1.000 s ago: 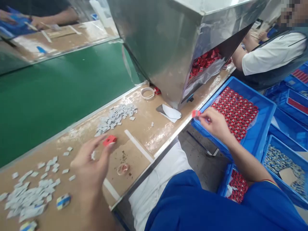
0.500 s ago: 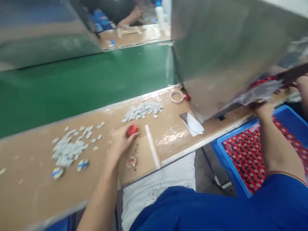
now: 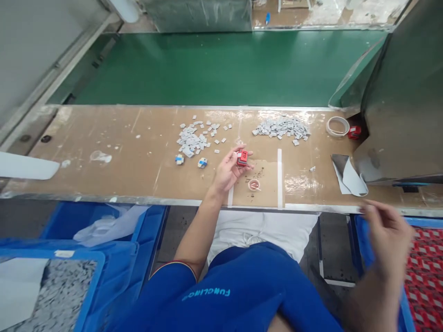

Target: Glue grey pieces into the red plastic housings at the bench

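Note:
My left hand (image 3: 228,171) holds a small red block (image 3: 242,158) with a dark base, fingers around its sides, over the brown worktable (image 3: 145,170). Just below the block stands a small round cup (image 3: 254,185) with a thin stick in it. My right hand (image 3: 389,230) is raised at the right, near the table's front edge; it is blurred, and whether it holds anything is hidden. Small grey pieces lie in a left pile (image 3: 192,139) and a right pile (image 3: 282,127). Two taped bundles (image 3: 202,163) sit below the left pile.
A green belt (image 3: 207,69) runs behind the table. A tape roll (image 3: 337,126), another red block (image 3: 354,132) and white paper (image 3: 353,178) lie at the right beside a metal panel (image 3: 404,101). Blue crates hold red blocks (image 3: 424,276) and grey pieces (image 3: 65,286).
The view has swung left. My right hand has come back from beyond the metal panel toward the table's front edge. My left hand still holds the red block, now turned with its face up.

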Demonstrator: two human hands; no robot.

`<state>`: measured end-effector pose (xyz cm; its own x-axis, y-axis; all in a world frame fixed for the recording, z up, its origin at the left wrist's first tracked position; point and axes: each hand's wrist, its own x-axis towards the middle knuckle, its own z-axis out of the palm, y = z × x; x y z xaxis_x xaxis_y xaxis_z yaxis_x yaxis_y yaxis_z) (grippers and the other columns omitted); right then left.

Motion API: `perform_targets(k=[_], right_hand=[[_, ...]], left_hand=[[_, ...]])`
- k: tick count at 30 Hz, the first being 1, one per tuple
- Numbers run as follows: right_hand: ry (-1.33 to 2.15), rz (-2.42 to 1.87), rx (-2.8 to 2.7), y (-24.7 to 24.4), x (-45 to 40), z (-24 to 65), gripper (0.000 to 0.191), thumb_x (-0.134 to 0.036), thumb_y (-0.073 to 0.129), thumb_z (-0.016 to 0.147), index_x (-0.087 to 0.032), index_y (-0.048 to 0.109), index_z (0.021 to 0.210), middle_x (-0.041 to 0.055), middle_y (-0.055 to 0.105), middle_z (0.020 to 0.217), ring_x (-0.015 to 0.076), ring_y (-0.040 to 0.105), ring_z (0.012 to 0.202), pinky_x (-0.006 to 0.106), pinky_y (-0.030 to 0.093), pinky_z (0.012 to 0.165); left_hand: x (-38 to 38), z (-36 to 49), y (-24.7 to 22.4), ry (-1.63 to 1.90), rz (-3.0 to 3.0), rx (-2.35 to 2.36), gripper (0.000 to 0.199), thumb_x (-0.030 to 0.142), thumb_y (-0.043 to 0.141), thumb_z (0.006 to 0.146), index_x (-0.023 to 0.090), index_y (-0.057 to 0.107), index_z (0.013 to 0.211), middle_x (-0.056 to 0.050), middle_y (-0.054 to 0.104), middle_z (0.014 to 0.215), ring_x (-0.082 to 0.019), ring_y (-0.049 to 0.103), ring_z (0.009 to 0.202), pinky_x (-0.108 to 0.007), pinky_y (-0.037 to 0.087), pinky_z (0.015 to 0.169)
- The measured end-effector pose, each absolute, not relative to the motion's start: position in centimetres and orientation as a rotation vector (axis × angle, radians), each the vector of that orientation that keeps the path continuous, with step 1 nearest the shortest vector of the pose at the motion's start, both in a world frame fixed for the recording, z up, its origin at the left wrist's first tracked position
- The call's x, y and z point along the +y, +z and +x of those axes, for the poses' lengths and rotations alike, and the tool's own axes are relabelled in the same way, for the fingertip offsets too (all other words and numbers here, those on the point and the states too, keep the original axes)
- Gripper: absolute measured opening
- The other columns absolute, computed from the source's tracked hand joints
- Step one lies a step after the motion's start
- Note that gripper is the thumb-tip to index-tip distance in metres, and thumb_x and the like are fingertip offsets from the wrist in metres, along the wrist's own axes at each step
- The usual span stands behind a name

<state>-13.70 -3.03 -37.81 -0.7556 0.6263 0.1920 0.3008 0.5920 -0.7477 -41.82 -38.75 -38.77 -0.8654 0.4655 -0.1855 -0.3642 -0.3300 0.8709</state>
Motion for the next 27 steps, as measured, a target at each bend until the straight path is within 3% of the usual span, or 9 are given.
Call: perform_targets(k=[2,5,8,11,14,19,23,27], right_hand=[[1.254,-0.626,-2.475,-38.7,-9.3,-17.8,0.037,-0.057,0.068,0.096,-0.023,0.074,0.107,0.0100,0.077,0.095,0.0301,0.075,0.083,0.048,0.062,0.075],[1.482,-0.291,-2.555,-39.8,-16.0,-23.1,0.031,-0.048,0.066,0.099,-0.022,0.072,0.115,0.0093,0.077,0.100,0.0231,0.073,0.081,0.038,0.062,0.072],[1.458,-0.023,-2.579,-40.2,-19.5,-26.1,0.027,-0.038,0.067,0.100,-0.023,0.070,0.122,0.0074,0.074,0.097,0.0197,0.068,0.075,0.034,0.059,0.066],[1.347,0.134,-2.582,-40.0,-21.1,-27.6,0.018,-0.027,0.064,0.102,-0.024,0.072,0.118,0.0050,0.071,0.091,0.0174,0.065,0.072,0.031,0.056,0.064],[1.223,0.228,-2.570,-39.8,-21.8,-28.5,0.015,-0.020,0.061,0.103,-0.024,0.075,0.107,0.0042,0.071,0.090,0.0148,0.064,0.068,0.028,0.053,0.061],[1.055,0.272,-2.485,-39.8,-22.1,-29.7,0.010,-0.019,0.066,0.102,-0.024,0.075,0.104,0.0056,0.072,0.093,0.0179,0.070,0.082,0.030,0.057,0.068],[1.019,0.191,-2.349,-40.3,-22.2,-30.3,0.006,-0.023,0.070,0.100,-0.024,0.074,0.096,0.0050,0.071,0.090,0.0182,0.070,0.080,0.031,0.056,0.067],[1.147,0.062,-2.251,-41.0,-22.4,-30.0,0.013,-0.031,0.073,0.099,-0.024,0.072,0.088,0.0050,0.074,0.089,0.0183,0.071,0.078,0.031,0.056,0.064]], left_hand=[[-40.0,-40.6,-38.8,2.212,0.104,1.313,0.057,0.054,0.082,0.086,0.020,0.070,0.130,-0.012,0.075,0.132,-0.012,0.076,0.076,-0.024,0.061,0.073],[-42.0,-39.1,-39.0,2.153,0.126,1.235,0.061,0.039,0.095,0.075,0.019,0.074,0.130,-0.014,0.071,0.142,-0.012,0.074,0.080,-0.022,0.059,0.074],[-43.7,-37.9,-39.6,2.109,0.150,1.193,0.069,0.031,0.096,0.074,0.021,0.070,0.138,-0.014,0.073,0.139,-0.012,0.074,0.080,-0.023,0.057,0.075],[-44.5,-37.0,-40.5,2.127,0.167,1.129,0.074,0.045,0.091,0.081,0.022,0.063,0.145,-0.013,0.079,0.123,-0.015,0.076,0.079,-0.026,0.057,0.073],[-44.5,-36.3,-41.5,2.240,0.108,1.072,0.068,0.062,0.082,0.084,0.019,0.065,0.133,-0.012,0.081,0.109,-0.018,0.075,0.085,-0.028,0.058,0.076],[-44.7,-35.7,-42.8,2.321,0.021,1.084,0.064,0.070,0.085,0.075,0.016,0.070,0.107,-0.014,0.080,0.115,-0.012,0.068,0.071,-0.025,0.055,0.064],[-45.0,-35.5,-43.3,2.291,0.120,1.081,0.065,0.056,0.096,0.070,0.020,0.069,0.116,-0.007,0.080,0.099,-0.011,0.070,0.064,-0.023,0.054,0.060],[-44.7,-35.4,-43.7,2.262,0.292,1.133,0.062,0.057,0.095,0.070,0.021,0.070,0.114,-0.007,0.081,0.095,-0.020,0.079,0.079,-0.030,0.061,0.072]])
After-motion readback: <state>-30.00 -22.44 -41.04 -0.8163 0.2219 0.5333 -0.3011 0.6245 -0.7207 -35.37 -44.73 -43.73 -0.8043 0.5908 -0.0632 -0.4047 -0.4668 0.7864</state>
